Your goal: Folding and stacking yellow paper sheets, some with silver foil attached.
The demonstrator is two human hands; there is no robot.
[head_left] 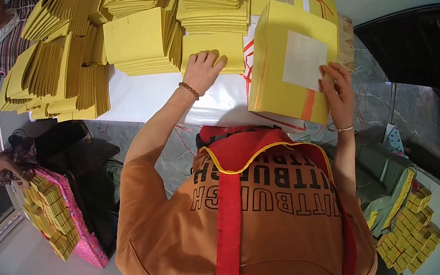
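My left hand (205, 71) rests on a low stack of yellow paper (211, 45) at the table's near edge, fingers slightly bent and apart over its top. My right hand (339, 91) has the lower right edge of a thick yellow paper bundle (272, 68) between thumb and fingers. That bundle is tilted and carries a pale rectangular panel and an orange-red stripe. Red string (246, 60) lies between it and the low stack. Behind the bundle is another yellow stack (263, 3) with a silvery-brown panel.
Several folded yellow paper stacks (136, 39) crowd the white-covered table (140, 92). At far left, another person (4, 165) is beside a pink patterned cloth (77, 225) and yellow bundles (51, 217). More bundles (410, 231) are piled at lower right, near a dark green seat (385, 170).
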